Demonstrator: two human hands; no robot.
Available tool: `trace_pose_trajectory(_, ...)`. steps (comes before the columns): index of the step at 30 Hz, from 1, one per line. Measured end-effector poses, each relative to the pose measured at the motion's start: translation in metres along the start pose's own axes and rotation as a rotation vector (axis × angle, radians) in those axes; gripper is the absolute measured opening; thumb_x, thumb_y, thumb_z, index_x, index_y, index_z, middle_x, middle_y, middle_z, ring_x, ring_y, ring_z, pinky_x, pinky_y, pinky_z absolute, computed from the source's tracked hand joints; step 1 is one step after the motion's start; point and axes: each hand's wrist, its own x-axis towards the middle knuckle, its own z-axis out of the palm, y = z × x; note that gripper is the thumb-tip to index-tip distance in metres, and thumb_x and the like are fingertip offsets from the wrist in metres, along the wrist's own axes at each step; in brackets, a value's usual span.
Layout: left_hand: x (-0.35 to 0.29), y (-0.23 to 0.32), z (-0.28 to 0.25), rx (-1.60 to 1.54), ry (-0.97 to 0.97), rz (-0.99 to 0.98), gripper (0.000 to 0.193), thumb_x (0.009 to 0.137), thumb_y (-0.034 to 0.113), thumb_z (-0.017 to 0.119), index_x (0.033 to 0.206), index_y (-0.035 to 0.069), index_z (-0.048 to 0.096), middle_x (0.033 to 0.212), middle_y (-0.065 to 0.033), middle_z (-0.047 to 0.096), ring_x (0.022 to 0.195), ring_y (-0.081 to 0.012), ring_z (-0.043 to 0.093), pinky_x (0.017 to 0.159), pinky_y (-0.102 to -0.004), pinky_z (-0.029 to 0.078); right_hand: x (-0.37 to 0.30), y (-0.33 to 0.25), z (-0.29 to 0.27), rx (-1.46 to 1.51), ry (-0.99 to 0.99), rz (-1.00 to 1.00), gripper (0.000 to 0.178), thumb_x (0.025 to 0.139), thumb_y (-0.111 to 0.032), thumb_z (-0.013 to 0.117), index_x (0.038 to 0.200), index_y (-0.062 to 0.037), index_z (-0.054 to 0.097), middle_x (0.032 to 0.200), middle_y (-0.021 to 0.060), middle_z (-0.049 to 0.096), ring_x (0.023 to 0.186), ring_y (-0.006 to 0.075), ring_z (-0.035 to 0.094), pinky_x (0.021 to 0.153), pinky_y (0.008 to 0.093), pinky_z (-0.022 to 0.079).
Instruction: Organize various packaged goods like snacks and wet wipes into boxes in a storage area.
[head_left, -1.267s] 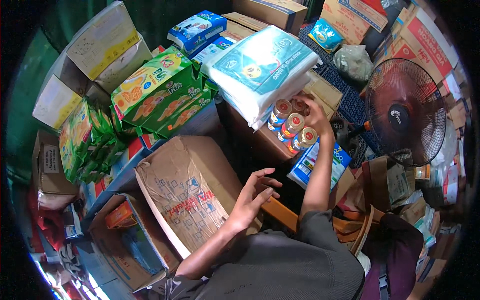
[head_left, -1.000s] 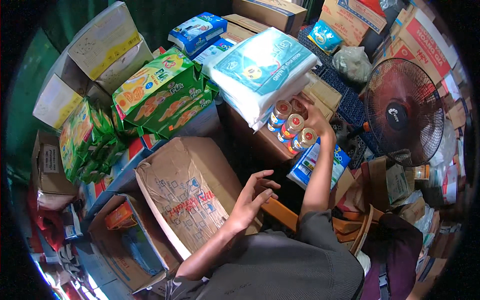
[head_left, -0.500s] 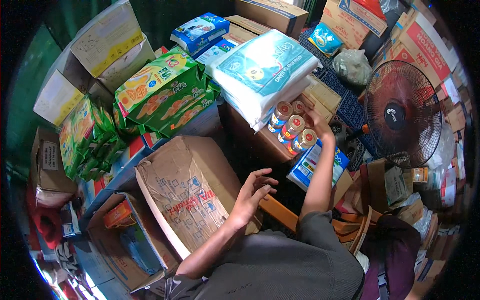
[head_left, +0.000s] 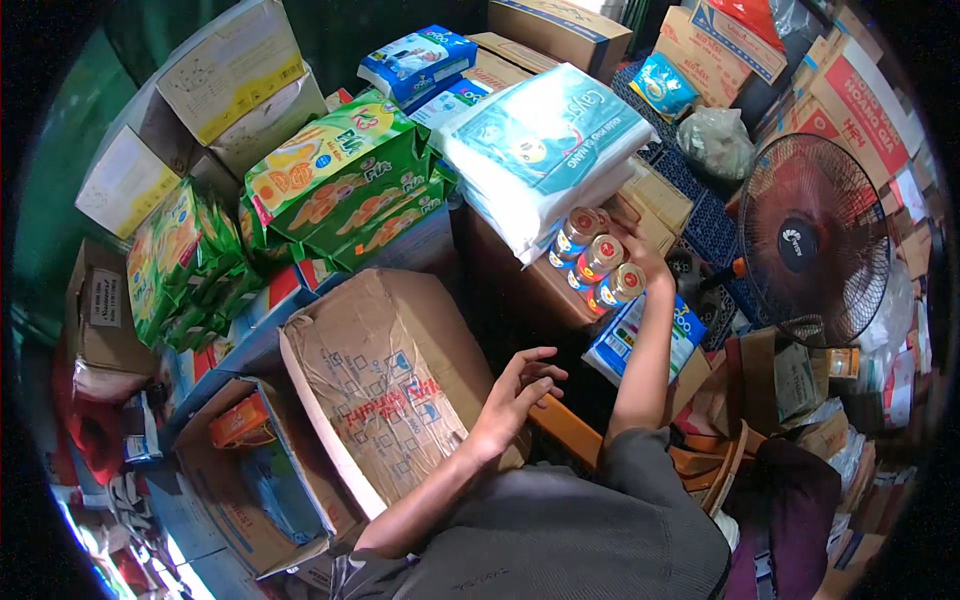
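Several small glass jars [head_left: 601, 258] with gold lids and red-and-blue labels stand close together on a brown carton [head_left: 533, 292]. My right hand [head_left: 645, 255] is at their far right side, its fingers curved round the back jar, which is mostly hidden by the hand and the other jars. Empty and with fingers apart, my left hand [head_left: 512, 398] hovers beside a large taped cardboard box [head_left: 385, 375]. A big white-and-teal plastic pack [head_left: 545, 150] lies just behind the jars. Below my right wrist sits a blue-and-white pack [head_left: 640, 340].
Green snack packs [head_left: 340, 185] are piled at the left on blue boxes. An open carton [head_left: 225, 480] with an orange packet inside stands at lower left. To the right is a black fan [head_left: 812, 240]. An orange wooden bar [head_left: 565, 430] runs under my arms.
The whole view has shifted slightly, moving things a little to the right. The back jar sits closer to its left neighbour, with my right hand against it. My left hand stays empty.
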Motion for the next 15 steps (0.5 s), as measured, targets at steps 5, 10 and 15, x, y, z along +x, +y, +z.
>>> trace_pose_trajectory(5, -0.001, -0.002, -0.001, -0.016, -0.01, -0.013, 0.047, 0.108, 0.016, 0.052, 0.153, 0.008, 0.042, 0.132, -0.0127, 0.065, 0.113, -0.0189, 0.065, 0.094, -0.0322, 0.05, -0.002, -0.008, 0.008, -0.029, -0.032, -0.009, 0.051, 0.102, -0.017, 0.064, 0.146, 0.0066, 0.052, 0.134, 0.0118, 0.066, 0.118, 0.0197, 0.065, 0.103, 0.0334, 0.052)
trace_pose_trajectory(10, -0.003, -0.004, 0.0, -0.016, -0.007, 0.002, 0.046, 0.108, 0.016, 0.052, 0.153, 0.008, 0.043, 0.132, -0.0125, 0.065, 0.112, -0.0185, 0.066, 0.094, -0.0315, 0.05, -0.007, -0.012, 0.009, 0.032, -0.015, 0.092, 0.055, 0.1, -0.016, 0.063, 0.149, 0.0067, 0.049, 0.138, 0.0143, 0.065, 0.12, 0.0208, 0.066, 0.103, 0.0335, 0.053)
trace_pose_trajectory(15, -0.006, -0.004, 0.0, -0.018, -0.005, 0.005, 0.046, 0.108, 0.015, 0.052, 0.152, 0.007, 0.043, 0.132, -0.0124, 0.065, 0.112, -0.0186, 0.066, 0.094, -0.0316, 0.05, -0.002, -0.005, 0.004, 0.058, -0.109, 0.044, 0.055, 0.1, -0.014, 0.062, 0.149, 0.0073, 0.048, 0.139, 0.0153, 0.064, 0.121, 0.0215, 0.065, 0.104, 0.0342, 0.053)
